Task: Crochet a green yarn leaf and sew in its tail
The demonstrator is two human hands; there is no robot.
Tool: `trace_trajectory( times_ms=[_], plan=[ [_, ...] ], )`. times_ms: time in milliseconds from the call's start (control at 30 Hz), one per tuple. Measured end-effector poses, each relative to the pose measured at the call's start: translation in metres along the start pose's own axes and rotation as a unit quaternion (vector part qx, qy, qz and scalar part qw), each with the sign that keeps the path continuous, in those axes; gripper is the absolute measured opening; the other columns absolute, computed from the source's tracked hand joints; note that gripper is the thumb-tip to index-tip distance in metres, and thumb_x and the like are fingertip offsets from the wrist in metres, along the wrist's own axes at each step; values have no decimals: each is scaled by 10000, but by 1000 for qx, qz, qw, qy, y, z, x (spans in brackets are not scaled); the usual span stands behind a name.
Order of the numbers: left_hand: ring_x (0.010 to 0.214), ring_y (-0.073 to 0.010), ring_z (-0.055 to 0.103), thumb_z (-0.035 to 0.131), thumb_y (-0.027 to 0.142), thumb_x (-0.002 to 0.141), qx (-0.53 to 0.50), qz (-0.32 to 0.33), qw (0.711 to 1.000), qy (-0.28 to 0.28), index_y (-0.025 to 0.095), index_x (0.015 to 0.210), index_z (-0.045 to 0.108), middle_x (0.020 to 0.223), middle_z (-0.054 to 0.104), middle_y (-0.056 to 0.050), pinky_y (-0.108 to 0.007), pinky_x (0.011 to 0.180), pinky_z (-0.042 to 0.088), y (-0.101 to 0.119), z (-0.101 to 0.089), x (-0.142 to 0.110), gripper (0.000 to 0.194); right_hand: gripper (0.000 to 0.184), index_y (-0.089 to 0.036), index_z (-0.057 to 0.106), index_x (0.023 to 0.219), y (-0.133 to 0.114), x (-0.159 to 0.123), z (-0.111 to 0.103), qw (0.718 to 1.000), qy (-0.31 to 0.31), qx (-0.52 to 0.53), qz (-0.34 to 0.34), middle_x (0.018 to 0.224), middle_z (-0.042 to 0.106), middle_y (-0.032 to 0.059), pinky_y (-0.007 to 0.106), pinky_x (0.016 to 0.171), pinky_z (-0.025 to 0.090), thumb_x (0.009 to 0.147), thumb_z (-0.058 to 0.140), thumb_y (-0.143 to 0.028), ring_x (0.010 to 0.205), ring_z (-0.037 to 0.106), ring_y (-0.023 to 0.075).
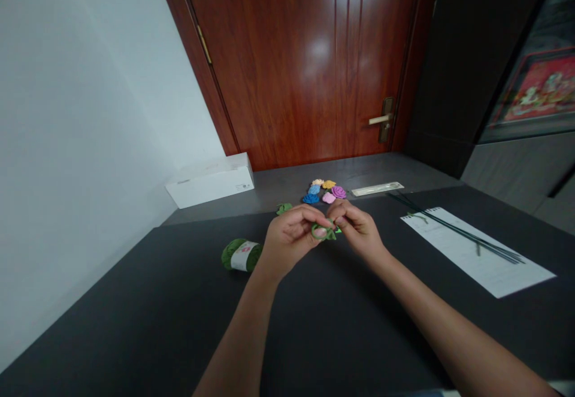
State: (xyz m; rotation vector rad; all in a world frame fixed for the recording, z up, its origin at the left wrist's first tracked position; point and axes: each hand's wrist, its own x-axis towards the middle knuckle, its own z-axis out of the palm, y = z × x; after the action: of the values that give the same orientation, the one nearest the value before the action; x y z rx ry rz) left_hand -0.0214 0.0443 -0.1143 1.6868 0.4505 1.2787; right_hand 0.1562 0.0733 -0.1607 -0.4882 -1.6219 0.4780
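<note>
My left hand (291, 232) is closed, its fingertips gripping a small green crocheted piece (330, 235) with a loop of green yarn around a finger. Pressed up against the piece's right side, my right hand (359, 229) is pinched shut. A bright green bit (338, 230) shows just under its fingertips, but what they hold is too small and hidden to name. Left of my left wrist lies a ball of green yarn (241, 255) with a white paper band. Another green crocheted piece (283, 208) rests on the table just behind my left hand.
Several crocheted flowers, among them a dark blue flower (310, 198) and a purple flower (338, 192), lie beyond my hands. A white box (211, 184) stands back left. A narrow packet (377, 189) lies back right. Dark green stems (467, 236) cross a paper sheet (503, 278) at right.
</note>
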Motion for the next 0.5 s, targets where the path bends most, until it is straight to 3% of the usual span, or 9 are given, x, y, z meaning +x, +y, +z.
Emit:
trace_trajectory(
  times_ms=[300,400,500],
  plan=[
    [799,-160,660,813,167,792,-2,-1,1000,-5,146,851,767,873,666,-64,-258,710,559,-3,1,3,78,408,-231,608,694,-5,1,0,1000,-16,-21,-10,672,621,20,392,787,441,994,532,-497,693,572,202],
    [680,-121,631,790,164,815,-12,-13,1000,2,140,887,755,853,650,-48,-229,602,529,-4,2,3,84,401,-229,606,726,-4,-2,3,1000,-12,-15,13,681,610,17,352,724,449,993,526,-518,693,570,195],
    [674,-113,638,819,145,782,-23,-15,1000,15,141,901,742,869,651,-40,-225,603,540,-5,1,3,143,368,-226,602,778,-2,-4,6,999,-11,-1,41,696,597,6,307,656,446,1003,517,-504,670,569,174]
  ],
)
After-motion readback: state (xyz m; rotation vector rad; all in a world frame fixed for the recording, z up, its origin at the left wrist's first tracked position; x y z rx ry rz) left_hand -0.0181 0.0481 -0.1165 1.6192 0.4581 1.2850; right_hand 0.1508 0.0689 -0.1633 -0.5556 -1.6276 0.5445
